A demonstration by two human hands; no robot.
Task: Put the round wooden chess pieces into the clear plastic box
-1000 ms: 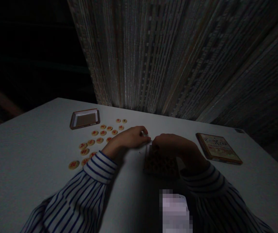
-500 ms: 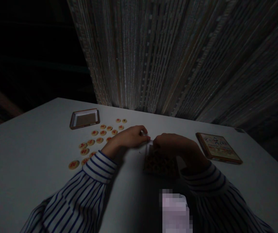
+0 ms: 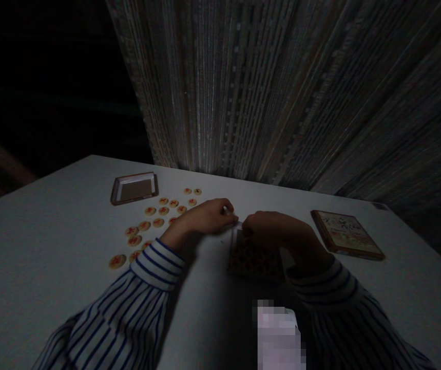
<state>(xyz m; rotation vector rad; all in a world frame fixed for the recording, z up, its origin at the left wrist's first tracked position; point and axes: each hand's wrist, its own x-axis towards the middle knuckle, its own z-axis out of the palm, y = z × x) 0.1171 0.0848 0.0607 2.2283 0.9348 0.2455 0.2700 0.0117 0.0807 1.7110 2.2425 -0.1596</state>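
Note:
My left hand (image 3: 213,216) is curled at the far left corner of a small open box (image 3: 233,257). Its thumb and index fingertips nearly meet at a whitish bit by the corner; I cannot make out what they pinch. Over the far side of that box, my right hand (image 3: 276,229) bends with its fingers closed, and they hide whatever is in them. Dark round pieces (image 3: 256,261) lie inside the box in deep shadow. To the left of my left hand, several round Chinese chess pieces (image 3: 157,222) with red marks are spread on the white table (image 3: 70,221). One piece (image 3: 197,191) bears a dark mark.
A shallow brown tray with a white inner edge (image 3: 135,178) stands at the back left. At the right lies a flat box (image 3: 347,234) with a printed picture on top. A string curtain (image 3: 220,92) hangs behind the table. The light is dim.

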